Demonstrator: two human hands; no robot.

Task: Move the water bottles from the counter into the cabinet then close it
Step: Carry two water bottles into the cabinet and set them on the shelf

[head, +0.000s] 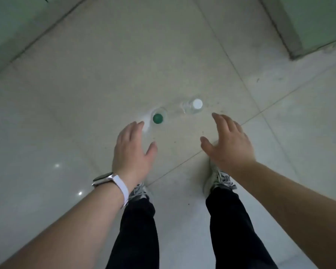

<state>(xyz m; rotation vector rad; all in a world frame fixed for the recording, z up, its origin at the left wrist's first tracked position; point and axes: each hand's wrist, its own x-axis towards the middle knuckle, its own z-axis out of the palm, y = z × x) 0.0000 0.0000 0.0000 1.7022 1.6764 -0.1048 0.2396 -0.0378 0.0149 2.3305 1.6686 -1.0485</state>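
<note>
Left hand (131, 150), right hand (228, 144), wide, empty, near green-capped bottle (158, 118) and white-capped bottle (196, 103) (both clear, upright)

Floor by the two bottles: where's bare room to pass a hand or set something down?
Bare floor lies beyond the green-capped bottle and white-capped bottle, and out to either side. There is also bare tile between the left hand and right hand, short of the bottles. The gap between the two bottles is tight. It is crowded by the shoes.
</note>
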